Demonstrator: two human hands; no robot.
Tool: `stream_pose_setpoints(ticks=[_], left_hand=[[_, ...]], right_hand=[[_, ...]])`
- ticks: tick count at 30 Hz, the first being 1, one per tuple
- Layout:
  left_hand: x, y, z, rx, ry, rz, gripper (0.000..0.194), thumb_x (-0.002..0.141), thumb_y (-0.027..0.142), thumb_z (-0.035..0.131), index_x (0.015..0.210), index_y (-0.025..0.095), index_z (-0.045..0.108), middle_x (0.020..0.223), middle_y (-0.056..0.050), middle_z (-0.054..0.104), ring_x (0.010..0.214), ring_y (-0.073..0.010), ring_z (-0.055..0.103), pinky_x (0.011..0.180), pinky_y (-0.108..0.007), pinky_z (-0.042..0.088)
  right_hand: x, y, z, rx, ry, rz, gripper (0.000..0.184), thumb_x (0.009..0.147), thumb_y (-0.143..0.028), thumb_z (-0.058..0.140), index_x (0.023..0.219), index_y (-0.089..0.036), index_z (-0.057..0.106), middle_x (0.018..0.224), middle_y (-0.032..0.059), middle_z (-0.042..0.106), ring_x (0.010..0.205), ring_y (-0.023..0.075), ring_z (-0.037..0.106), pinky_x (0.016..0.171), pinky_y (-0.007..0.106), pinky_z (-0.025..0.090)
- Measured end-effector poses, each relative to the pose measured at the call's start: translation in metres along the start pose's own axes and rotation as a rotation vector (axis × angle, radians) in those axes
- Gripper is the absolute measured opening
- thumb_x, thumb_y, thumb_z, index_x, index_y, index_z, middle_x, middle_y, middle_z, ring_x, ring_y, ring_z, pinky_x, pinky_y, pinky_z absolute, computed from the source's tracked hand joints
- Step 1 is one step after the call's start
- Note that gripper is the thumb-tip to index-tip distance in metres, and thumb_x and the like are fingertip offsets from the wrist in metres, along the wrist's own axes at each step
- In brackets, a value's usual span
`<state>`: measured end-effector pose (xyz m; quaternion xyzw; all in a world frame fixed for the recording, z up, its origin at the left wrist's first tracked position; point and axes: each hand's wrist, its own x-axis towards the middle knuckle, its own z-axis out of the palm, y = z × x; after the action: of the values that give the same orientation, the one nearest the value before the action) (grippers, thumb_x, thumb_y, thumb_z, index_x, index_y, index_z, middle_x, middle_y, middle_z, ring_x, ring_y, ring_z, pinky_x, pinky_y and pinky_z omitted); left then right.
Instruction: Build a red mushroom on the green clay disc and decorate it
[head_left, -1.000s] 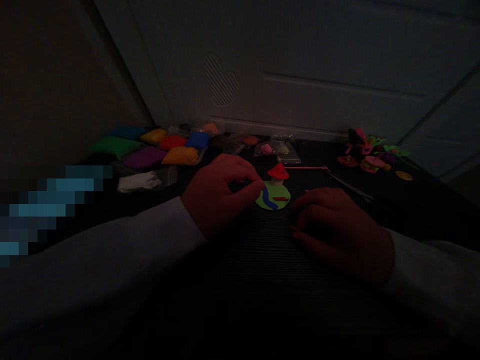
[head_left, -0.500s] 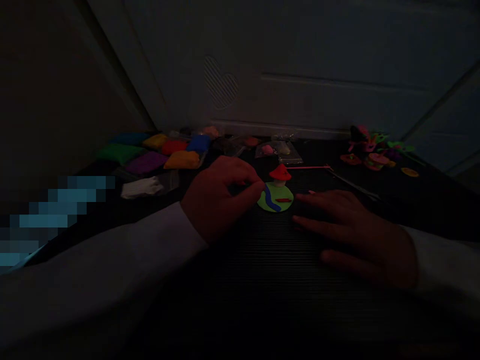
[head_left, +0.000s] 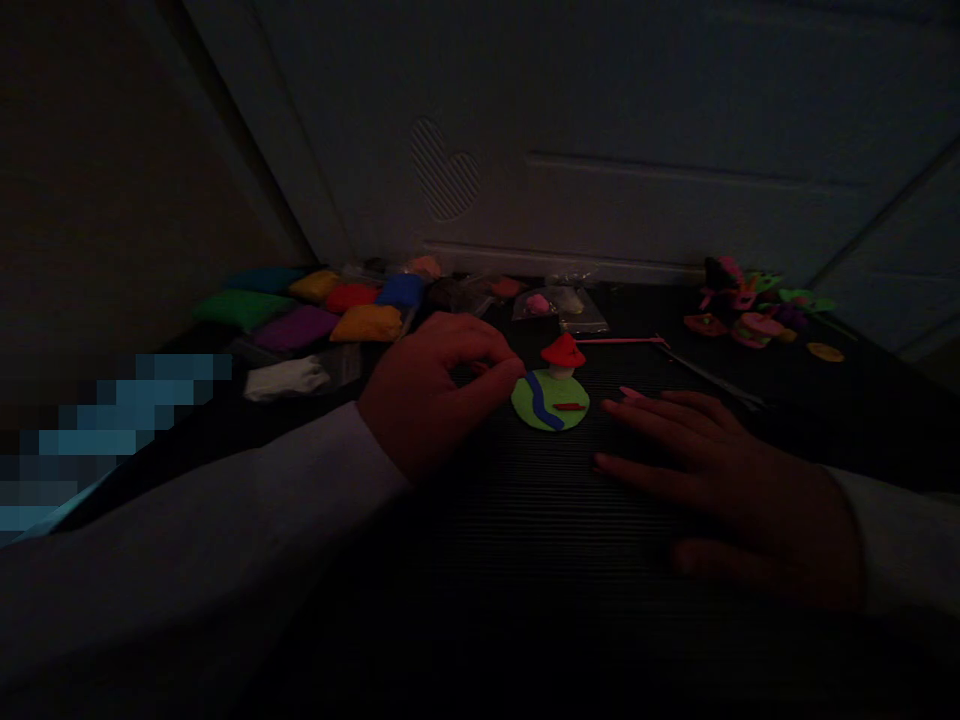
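Observation:
The scene is very dark. A green clay disc (head_left: 551, 402) lies on the dark ribbed mat (head_left: 540, 520), bearing a blue wavy strip, a small red strip and a red-capped mushroom (head_left: 562, 353). My left hand (head_left: 439, 385) rests curled at the disc's left edge, fingertips touching it. My right hand (head_left: 720, 480) lies flat on the mat just right of the disc, fingers stretched out, holding nothing.
Coloured clay packets (head_left: 330, 305) lie at the back left, with a white lump (head_left: 285, 378) nearer. Small clear bags (head_left: 559, 303) sit behind the disc. A thin red stick (head_left: 615, 341) and finished clay figures (head_left: 754, 305) are at the back right. A white door stands behind.
My right hand has flattened and slid back to the right, away from the disc. My left hand stays at the disc's edge.

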<state>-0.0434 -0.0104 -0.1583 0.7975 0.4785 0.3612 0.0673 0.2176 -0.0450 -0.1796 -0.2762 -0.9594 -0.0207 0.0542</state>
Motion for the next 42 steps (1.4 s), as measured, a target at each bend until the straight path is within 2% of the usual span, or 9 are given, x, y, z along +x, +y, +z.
stream_pose_setpoints(ticks=[5, 9, 12, 16, 28, 32, 35, 40, 42], left_hand=[[0.0007, -0.0019, 0.0005, -0.015, 0.006, -0.014, 0.019, 0.075, 0.032, 0.052, 0.07, 0.018, 0.065, 0.083, -0.002, 0.065, 0.082, -0.0153, 0.057, 0.078, -0.028, 0.043], [0.0012, -0.0024, 0.0008, 0.007, -0.001, -0.032, 0.019, 0.074, 0.033, 0.052, 0.07, 0.019, 0.065, 0.083, -0.001, 0.065, 0.082, -0.0153, 0.057, 0.079, -0.029, 0.043], [0.0012, -0.0026, 0.001, 0.0, -0.003, -0.039, 0.018, 0.074, 0.032, 0.053, 0.07, 0.018, 0.065, 0.082, -0.001, 0.065, 0.082, -0.0151, 0.057, 0.079, -0.029, 0.042], [0.0007, -0.0025, 0.0009, -0.016, -0.009, -0.031, 0.018, 0.075, 0.031, 0.053, 0.07, 0.018, 0.065, 0.082, -0.002, 0.065, 0.082, -0.0152, 0.057, 0.079, -0.028, 0.042], [0.0002, -0.0013, 0.0002, -0.001, -0.022, -0.016, 0.018, 0.075, 0.031, 0.053, 0.07, 0.018, 0.064, 0.082, -0.001, 0.065, 0.081, -0.015, 0.058, 0.077, -0.028, 0.042], [0.0003, 0.0, 0.0004, 0.009, -0.03, -0.024, 0.017, 0.075, 0.031, 0.053, 0.07, 0.019, 0.064, 0.083, -0.001, 0.065, 0.082, -0.0154, 0.058, 0.078, -0.028, 0.043], [0.0001, 0.0004, 0.0002, 0.014, -0.026, -0.018, 0.017, 0.075, 0.031, 0.053, 0.07, 0.019, 0.064, 0.083, 0.0, 0.065, 0.081, -0.0152, 0.058, 0.077, -0.028, 0.043], [-0.0003, 0.0, 0.0001, 0.013, -0.039, -0.011, 0.017, 0.075, 0.03, 0.053, 0.07, 0.018, 0.064, 0.083, -0.001, 0.065, 0.081, -0.0153, 0.058, 0.076, -0.028, 0.043], [-0.0004, -0.0003, 0.0004, 0.013, -0.041, -0.008, 0.018, 0.075, 0.031, 0.053, 0.071, 0.018, 0.064, 0.084, -0.001, 0.065, 0.082, -0.0156, 0.057, 0.076, -0.028, 0.043]], right_hand=[[-0.0009, -0.0025, -0.0014, 0.049, 0.006, -0.04, 0.056, 0.079, -0.053, 0.042, 0.131, -0.033, 0.034, 0.144, 0.0083, 0.02, 0.128, 0.0319, 0.024, 0.097, 0.057, 0.02], [-0.0017, -0.0036, -0.0014, 0.04, 0.013, 0.009, 0.059, 0.078, -0.053, 0.042, 0.132, -0.031, 0.033, 0.143, 0.0097, 0.022, 0.129, 0.0322, 0.023, 0.097, 0.057, 0.021], [-0.0015, -0.0039, -0.0016, 0.053, 0.006, -0.03, 0.057, 0.078, -0.054, 0.042, 0.13, -0.034, 0.034, 0.144, 0.0076, 0.02, 0.129, 0.031, 0.022, 0.098, 0.056, 0.02], [-0.0002, -0.0039, -0.0013, 0.038, 0.002, 0.022, 0.059, 0.079, -0.054, 0.04, 0.132, -0.029, 0.033, 0.143, 0.0113, 0.021, 0.129, 0.0313, 0.021, 0.097, 0.056, 0.021], [0.0012, -0.005, -0.0011, 0.059, 0.014, -0.032, 0.057, 0.077, -0.053, 0.044, 0.13, -0.033, 0.036, 0.143, 0.0102, 0.023, 0.127, 0.0324, 0.026, 0.096, 0.058, 0.02], [0.0018, -0.005, -0.001, 0.05, 0.023, 0.023, 0.059, 0.078, -0.052, 0.045, 0.131, -0.028, 0.035, 0.142, 0.0125, 0.024, 0.127, 0.0342, 0.024, 0.095, 0.058, 0.022], [0.0019, -0.0052, -0.0012, 0.08, 0.011, -0.021, 0.055, 0.078, -0.05, 0.046, 0.13, -0.033, 0.036, 0.142, 0.0106, 0.024, 0.127, 0.0333, 0.026, 0.095, 0.058, 0.021], [0.0027, -0.005, -0.0001, 0.062, 0.018, 0.036, 0.059, 0.078, -0.051, 0.045, 0.132, -0.028, 0.035, 0.142, 0.0133, 0.024, 0.127, 0.0343, 0.024, 0.094, 0.059, 0.022], [0.003, -0.0048, 0.0002, 0.068, 0.012, 0.008, 0.058, 0.078, -0.052, 0.045, 0.131, -0.031, 0.035, 0.142, 0.0117, 0.024, 0.127, 0.0334, 0.025, 0.095, 0.059, 0.022]])
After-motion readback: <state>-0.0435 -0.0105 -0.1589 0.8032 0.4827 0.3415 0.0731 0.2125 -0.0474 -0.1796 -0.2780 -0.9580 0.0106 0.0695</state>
